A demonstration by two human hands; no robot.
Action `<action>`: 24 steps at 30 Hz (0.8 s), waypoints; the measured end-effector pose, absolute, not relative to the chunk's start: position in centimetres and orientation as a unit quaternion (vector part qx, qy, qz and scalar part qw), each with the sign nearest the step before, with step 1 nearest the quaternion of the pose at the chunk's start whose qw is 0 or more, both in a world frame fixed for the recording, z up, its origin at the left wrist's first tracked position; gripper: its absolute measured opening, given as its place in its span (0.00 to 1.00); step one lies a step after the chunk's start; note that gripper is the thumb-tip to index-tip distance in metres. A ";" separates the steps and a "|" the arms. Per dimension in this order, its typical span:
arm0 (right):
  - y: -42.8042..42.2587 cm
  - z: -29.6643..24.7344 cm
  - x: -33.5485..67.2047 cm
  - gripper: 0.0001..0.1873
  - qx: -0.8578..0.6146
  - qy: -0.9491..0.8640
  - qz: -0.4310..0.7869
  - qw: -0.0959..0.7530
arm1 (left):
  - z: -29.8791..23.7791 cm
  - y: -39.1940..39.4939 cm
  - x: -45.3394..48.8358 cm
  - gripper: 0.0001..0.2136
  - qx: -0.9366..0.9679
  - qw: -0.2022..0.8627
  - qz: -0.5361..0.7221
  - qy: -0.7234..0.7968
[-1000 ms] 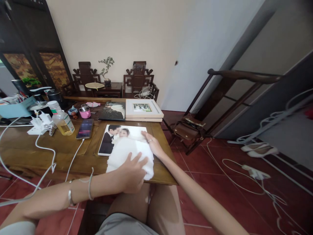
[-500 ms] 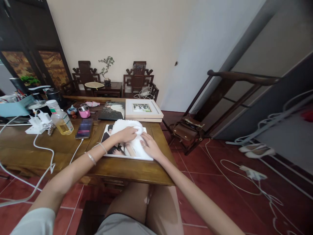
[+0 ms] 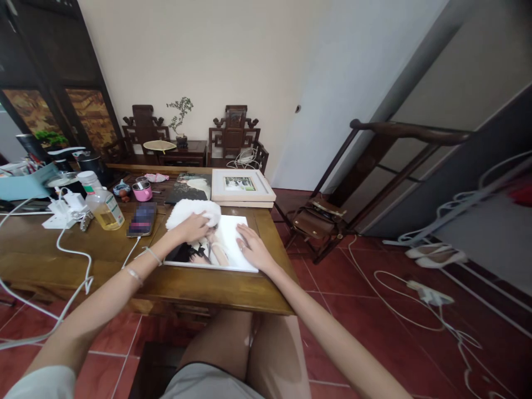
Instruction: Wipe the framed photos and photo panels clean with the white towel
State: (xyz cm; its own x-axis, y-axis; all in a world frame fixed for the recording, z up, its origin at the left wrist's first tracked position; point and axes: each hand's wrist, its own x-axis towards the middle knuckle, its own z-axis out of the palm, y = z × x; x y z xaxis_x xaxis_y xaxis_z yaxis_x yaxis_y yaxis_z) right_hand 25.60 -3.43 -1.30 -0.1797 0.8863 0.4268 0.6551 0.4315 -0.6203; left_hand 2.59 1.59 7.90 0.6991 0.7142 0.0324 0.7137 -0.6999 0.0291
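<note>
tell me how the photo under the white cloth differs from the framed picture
The photo is partly covered by the white cloth and touched by the right hand; the framed picture is uncovered.
The photo's image spreads widely; the framed picture's small image sits inside a wide pale border.
The photo lies closer to the camera than the framed picture.
Both lie face up.

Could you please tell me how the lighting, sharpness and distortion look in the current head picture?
In the head view, the white cloth and the pale part of the photo panel look close to washed out; the phone has a pixelated screen; the wooden chair at right looks slanted, perhaps from wide-angle stretch; the upper right corner is dark.
</note>
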 end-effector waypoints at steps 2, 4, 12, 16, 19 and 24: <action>-3.4 -1.4 25.6 0.23 -0.510 -0.748 0.155 0.394 | 7.8 1.1 0.2 0.15 0.913 -0.004 0.030 0.406; -3.4 -1.4 25.6 0.23 -0.511 -0.745 0.157 0.399 | 7.6 0.2 -1.8 0.15 0.908 -0.011 0.034 0.418; -3.5 -1.5 25.5 0.23 -0.517 -0.747 0.145 0.391 | 7.3 -10.4 -2.4 0.12 0.922 0.004 0.027 0.386; -3.6 -1.5 25.5 0.23 -0.521 -0.749 0.144 0.383 | 7.4 -14.3 -1.8 0.11 0.934 0.023 0.031 0.356; -3.6 -1.6 25.6 0.23 -0.519 -0.749 0.142 0.386 | 7.6 -13.0 -1.6 0.12 0.930 0.032 0.025 0.366; -3.5 -1.7 25.7 0.23 -0.514 -0.757 0.139 0.378 | 7.8 -5.3 -1.4 0.13 0.920 0.032 0.021 0.391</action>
